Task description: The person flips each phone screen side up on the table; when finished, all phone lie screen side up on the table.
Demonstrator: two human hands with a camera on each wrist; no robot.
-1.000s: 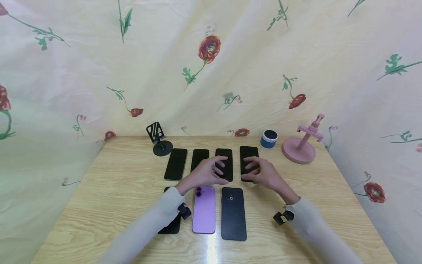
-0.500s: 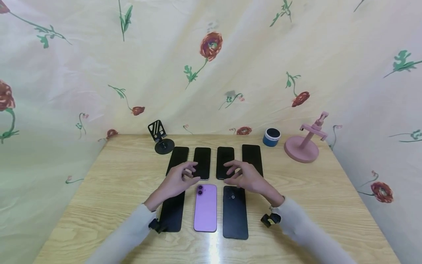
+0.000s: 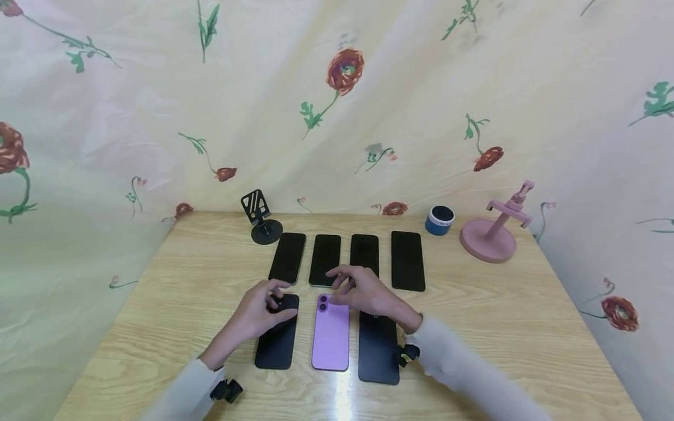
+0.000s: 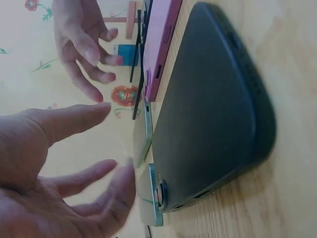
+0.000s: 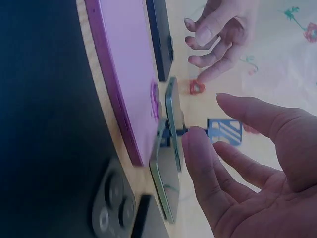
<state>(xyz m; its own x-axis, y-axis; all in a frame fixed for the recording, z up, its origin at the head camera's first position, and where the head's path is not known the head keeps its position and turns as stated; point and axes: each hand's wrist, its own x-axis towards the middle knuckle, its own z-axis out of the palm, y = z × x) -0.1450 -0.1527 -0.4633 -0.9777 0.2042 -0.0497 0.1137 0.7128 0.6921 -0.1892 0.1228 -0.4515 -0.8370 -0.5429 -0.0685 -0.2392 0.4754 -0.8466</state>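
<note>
My left hand (image 3: 258, 313) hovers over the upper part of a black phone (image 3: 278, 348) at the front left, fingers loosely bent, holding nothing. The left wrist view shows a gap between those fingers and the phone. My right hand (image 3: 371, 293) is above the top end of a purple phone (image 3: 330, 345), which lies camera side up in the middle; its thumb and fingers are apart with nothing between them. Beneath the right wrist lies a dark phone (image 3: 378, 356), its camera end partly covered by the hand in the head view.
Behind is a row of black-screened phones: far left (image 3: 287, 257), second (image 3: 325, 256), third (image 3: 364, 248) partly hidden by my right hand, and far right (image 3: 408, 260). Farther back stand a black folding stand (image 3: 266, 231), a blue round jar-like object (image 3: 439, 221) and a pink stand (image 3: 488, 241).
Both hands have moved left and toward me, from the back row of phones to over the front row. The phones and stands stay in place; the head view shifts slightly.
</note>
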